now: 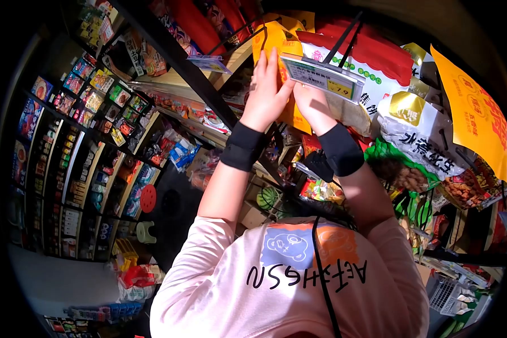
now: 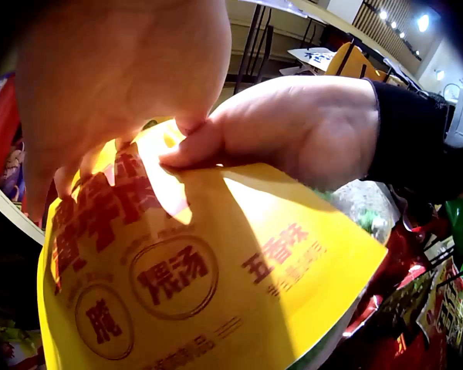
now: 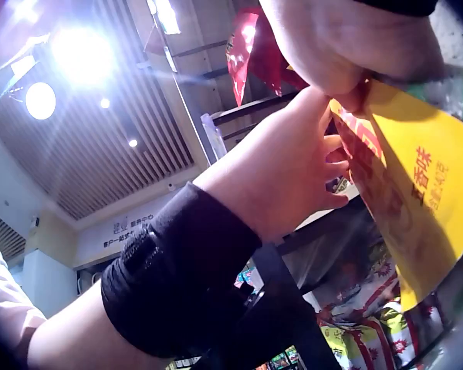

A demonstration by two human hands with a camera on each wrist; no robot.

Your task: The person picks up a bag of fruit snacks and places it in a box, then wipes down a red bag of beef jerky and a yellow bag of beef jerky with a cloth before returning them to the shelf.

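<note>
Both hands are raised at a hanging rack and hold the top part of a yellow packet [image 2: 177,239] with red Chinese print. My left hand [image 1: 267,90] lies along it with long, slightly bent fingers, its thumb towards the right hand. Close beside it, my right hand [image 1: 312,104] is partly covered by a price tag [image 1: 327,78] in the head view. In the left wrist view the right thumb [image 2: 193,146] presses the packet's printed face near its top. The right wrist view shows the left fingertips [image 3: 336,171] bent at the packet's edge.
Another yellow packet [image 1: 473,107] hangs at the far right, beyond white bags [image 1: 419,132] with black print. A dark shelf post [image 1: 180,50] runs left of the hands. Below them sits a watermelon [image 1: 267,198]. Stocked shelves [image 1: 79,163] line the left side.
</note>
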